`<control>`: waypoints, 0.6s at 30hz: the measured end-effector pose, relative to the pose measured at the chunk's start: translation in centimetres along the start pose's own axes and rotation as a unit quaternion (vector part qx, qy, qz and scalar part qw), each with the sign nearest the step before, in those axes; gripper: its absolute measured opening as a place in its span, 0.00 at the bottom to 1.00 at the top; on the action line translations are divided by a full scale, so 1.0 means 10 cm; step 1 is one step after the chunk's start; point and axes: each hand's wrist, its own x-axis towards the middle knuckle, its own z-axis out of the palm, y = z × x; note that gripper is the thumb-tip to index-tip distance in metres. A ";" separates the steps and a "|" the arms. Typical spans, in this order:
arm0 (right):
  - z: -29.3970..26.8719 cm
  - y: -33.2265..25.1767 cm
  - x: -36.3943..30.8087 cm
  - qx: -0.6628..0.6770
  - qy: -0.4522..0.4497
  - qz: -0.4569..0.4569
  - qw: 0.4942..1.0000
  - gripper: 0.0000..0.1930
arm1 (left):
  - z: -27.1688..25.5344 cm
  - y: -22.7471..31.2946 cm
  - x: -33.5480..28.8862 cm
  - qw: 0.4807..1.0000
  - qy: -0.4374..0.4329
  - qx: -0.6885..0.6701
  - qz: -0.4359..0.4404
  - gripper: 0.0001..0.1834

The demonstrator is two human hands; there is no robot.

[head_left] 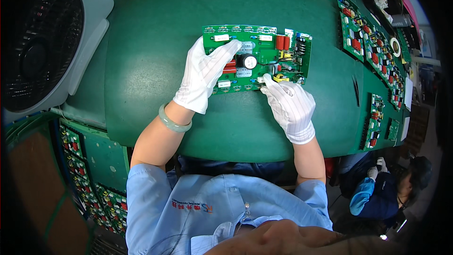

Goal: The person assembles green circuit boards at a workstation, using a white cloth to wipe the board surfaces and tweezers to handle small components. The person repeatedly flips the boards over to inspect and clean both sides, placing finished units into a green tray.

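A green circuit board (pixel 262 55) is held over the green work mat, with its component side up. It carries a large black round capacitor (pixel 247 61), red block parts (pixel 282 43) and white rectangular parts (pixel 221 38). My left hand (pixel 198 78), in a white striped glove, grips the board's left side, with fingers reaching over its face. My right hand (pixel 290 106), also gloved, pinches at the near edge right of the middle, beside a small white part. Its fingertips are close together, and whatever small piece might lie between them is hidden.
A grey fan (pixel 45 42) stands at the left. Along the right lie several populated boards (pixel 373 47), black tweezers (pixel 356 91) and a tape roll (pixel 395 47). More boards (pixel 78 170) sit lower left. Another person (pixel 382 193) sits at lower right.
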 end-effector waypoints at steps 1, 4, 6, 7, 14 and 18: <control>-0.01 -0.02 0.00 -0.004 -0.002 0.003 1.000 0.27 | 0.00 0.00 0.00 1.000 0.003 0.002 -0.002 0.17; 0.00 -0.03 0.00 -0.011 0.001 0.003 1.000 0.26 | 0.00 0.00 -0.01 1.000 0.008 0.004 -0.004 0.17; 0.00 -0.03 0.00 -0.014 0.004 0.003 1.000 0.26 | -0.01 -0.01 0.00 1.000 0.005 0.004 0.000 0.17; -0.01 -0.03 0.01 -0.016 0.004 0.004 1.000 0.26 | -0.01 -0.01 0.00 1.000 0.003 0.003 0.001 0.17; 0.01 -0.01 0.01 0.015 0.015 0.002 1.000 0.26 | -0.02 -0.03 0.01 1.000 0.000 -0.013 -0.001 0.17; 0.01 -0.02 0.02 0.032 0.008 0.013 0.999 0.25 | -0.01 -0.04 0.02 1.000 0.003 -0.006 -0.002 0.18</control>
